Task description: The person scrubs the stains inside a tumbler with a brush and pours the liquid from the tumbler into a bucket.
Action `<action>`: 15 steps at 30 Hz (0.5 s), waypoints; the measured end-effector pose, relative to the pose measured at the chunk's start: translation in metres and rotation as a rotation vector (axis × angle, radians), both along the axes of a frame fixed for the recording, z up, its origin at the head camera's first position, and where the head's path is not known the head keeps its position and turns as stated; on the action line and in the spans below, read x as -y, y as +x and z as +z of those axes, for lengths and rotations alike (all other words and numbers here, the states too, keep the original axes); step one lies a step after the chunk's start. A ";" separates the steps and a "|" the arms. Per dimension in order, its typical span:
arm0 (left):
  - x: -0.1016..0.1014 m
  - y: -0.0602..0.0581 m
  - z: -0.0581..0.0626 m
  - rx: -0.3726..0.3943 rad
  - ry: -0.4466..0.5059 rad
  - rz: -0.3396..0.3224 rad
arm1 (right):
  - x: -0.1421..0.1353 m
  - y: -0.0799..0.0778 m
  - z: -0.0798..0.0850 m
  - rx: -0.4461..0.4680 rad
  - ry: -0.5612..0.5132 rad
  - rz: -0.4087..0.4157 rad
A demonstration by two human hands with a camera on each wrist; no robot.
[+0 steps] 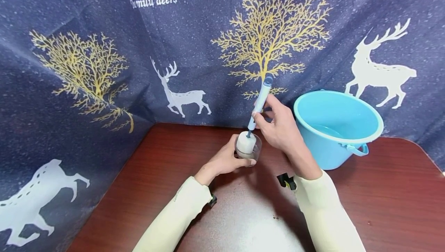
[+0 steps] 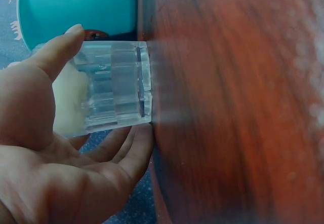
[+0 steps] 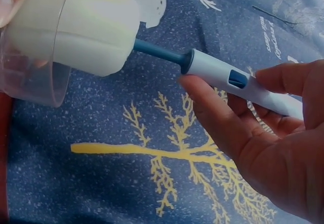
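My left hand [image 1: 229, 157] holds a clear plastic cup [image 2: 119, 84] from the side, thumb on one wall and fingers round the other. In the left wrist view the cup's thick base is at the tabletop. My right hand [image 1: 278, 122] grips the pale blue handle of a sponge cup brush [image 3: 217, 74] between thumb and fingers. The brush's white sponge head [image 3: 96, 31] sits partly inside the cup, its upper part above the rim. A dark blue neck [image 3: 159, 50] joins head and handle. The brush leans slightly to the right in the head view.
A light blue bucket [image 1: 323, 151] with a side handle stands to the right, close to my right forearm. The reddish-brown wooden table [image 1: 167, 155] meets a dark blue cloth backdrop [image 1: 222, 31] printed with deer and trees. Black wrist mounts [image 1: 286, 181] sit at both sleeves.
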State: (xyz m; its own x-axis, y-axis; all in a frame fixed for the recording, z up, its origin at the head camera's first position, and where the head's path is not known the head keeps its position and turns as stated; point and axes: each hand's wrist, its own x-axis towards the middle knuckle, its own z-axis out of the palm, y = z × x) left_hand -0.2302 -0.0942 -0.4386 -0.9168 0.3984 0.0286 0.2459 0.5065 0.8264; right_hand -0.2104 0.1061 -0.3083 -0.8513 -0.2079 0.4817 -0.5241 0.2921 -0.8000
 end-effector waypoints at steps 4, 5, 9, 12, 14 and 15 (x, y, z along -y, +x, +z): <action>0.000 0.000 0.000 -0.008 0.004 0.001 | 0.000 -0.001 0.000 -0.002 -0.039 0.016; 0.000 0.000 0.001 -0.009 0.003 0.003 | 0.000 -0.002 0.000 0.000 -0.047 0.017; 0.000 0.001 0.001 -0.012 -0.007 0.009 | 0.000 -0.003 -0.001 0.004 -0.067 0.014; 0.000 0.002 0.001 -0.008 -0.004 0.012 | 0.000 -0.003 -0.001 -0.001 -0.069 0.003; 0.000 0.002 0.001 -0.004 -0.002 0.015 | 0.000 -0.004 -0.002 -0.008 -0.068 -0.005; 0.000 0.002 0.001 -0.002 0.000 0.015 | 0.000 -0.004 -0.002 -0.013 -0.066 -0.009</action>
State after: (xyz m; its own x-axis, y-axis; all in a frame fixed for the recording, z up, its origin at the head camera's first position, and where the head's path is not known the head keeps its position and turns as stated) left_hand -0.2281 -0.0942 -0.4373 -0.9227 0.3844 0.0304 0.2398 0.5103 0.8259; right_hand -0.2145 0.1060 -0.3102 -0.8468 -0.1672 0.5050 -0.5318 0.2435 -0.8111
